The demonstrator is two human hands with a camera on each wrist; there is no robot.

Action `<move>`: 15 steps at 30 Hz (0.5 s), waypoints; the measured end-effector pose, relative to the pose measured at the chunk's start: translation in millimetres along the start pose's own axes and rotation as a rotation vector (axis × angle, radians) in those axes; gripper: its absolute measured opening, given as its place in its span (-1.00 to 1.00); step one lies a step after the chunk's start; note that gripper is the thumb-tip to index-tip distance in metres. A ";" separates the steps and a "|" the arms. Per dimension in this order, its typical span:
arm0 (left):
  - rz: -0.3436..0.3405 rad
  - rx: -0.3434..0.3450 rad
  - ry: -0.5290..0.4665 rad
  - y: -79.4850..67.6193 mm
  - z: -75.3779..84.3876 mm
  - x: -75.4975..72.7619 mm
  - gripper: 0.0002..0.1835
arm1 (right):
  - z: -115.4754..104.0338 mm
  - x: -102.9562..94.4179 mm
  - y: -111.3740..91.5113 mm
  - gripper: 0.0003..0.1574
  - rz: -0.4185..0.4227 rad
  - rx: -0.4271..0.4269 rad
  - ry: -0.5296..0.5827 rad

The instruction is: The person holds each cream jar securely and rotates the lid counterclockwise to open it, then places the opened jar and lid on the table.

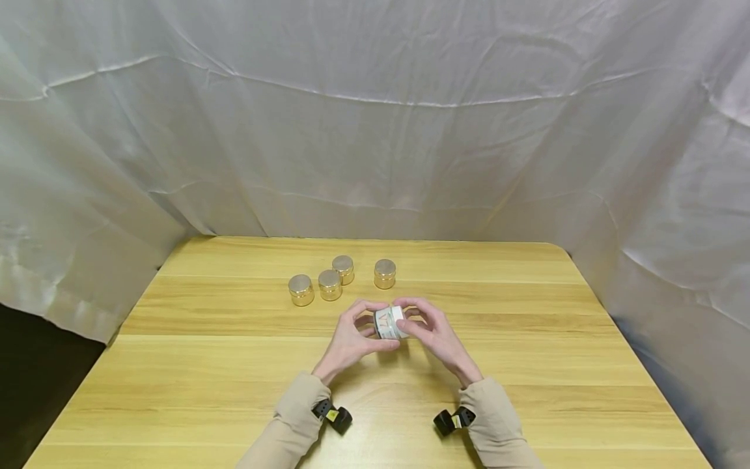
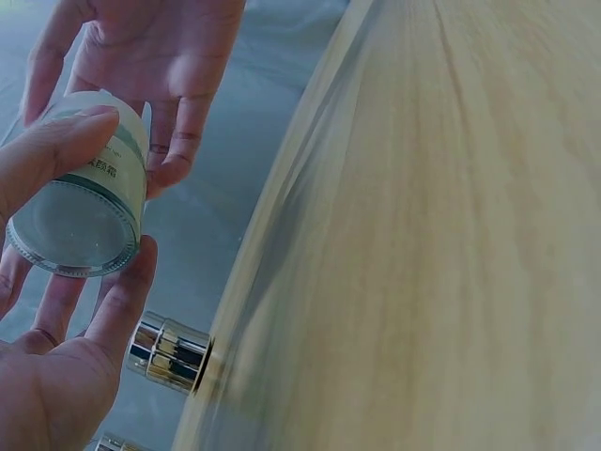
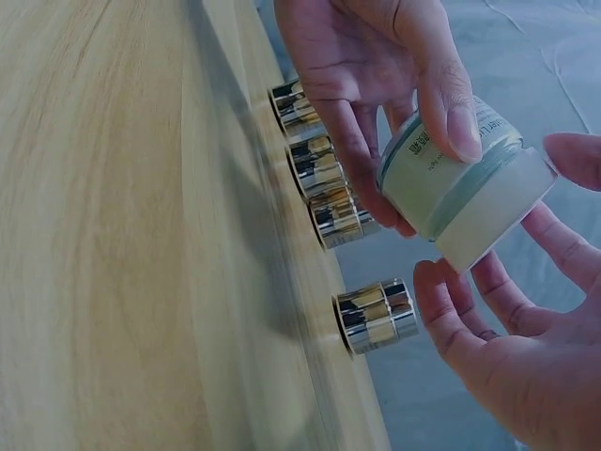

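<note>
White-lidded jar (image 1: 388,323), tilted between both palms — left hand (image 1: 350,333) gripping body (image 3: 408,183), right hand (image 1: 435,330) pinching lid (image 3: 498,209).

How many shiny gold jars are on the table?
4: a left jar, a middle jar beside it, a back jar just behind that, and a right jar standing apart.

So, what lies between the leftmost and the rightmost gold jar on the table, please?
Two others: a nearer gold jar and a farther gold jar, partly hidden behind it, in the head view.
</note>
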State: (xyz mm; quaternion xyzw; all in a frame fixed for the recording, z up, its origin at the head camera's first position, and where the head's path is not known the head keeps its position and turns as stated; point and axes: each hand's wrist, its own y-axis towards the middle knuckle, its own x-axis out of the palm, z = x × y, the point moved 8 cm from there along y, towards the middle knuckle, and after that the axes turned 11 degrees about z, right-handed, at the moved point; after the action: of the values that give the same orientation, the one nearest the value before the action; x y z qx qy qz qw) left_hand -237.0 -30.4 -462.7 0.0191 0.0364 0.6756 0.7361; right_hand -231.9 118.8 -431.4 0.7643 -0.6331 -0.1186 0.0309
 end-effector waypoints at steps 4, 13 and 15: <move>-0.005 0.005 -0.005 0.0 -0.1 0.4 -0.30 | 1.0 0.1 0.8 -0.54 0.015 0.007 -0.013; 0.001 0.002 -0.007 -0.1 0.6 -0.1 -0.30 | 3.7 -2.6 0.0 -0.46 0.032 0.045 -0.012; 0.001 -0.002 -0.008 0.1 0.0 0.1 -0.30 | 4.3 -3.2 -0.1 -0.45 0.028 0.050 -0.019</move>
State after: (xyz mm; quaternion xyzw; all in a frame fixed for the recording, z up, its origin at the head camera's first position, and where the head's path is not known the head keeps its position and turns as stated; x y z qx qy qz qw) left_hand -237.1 -30.3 -462.7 0.0210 0.0328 0.6757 0.7361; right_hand -233.3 122.4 -435.1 0.7548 -0.6467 -0.1092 0.0074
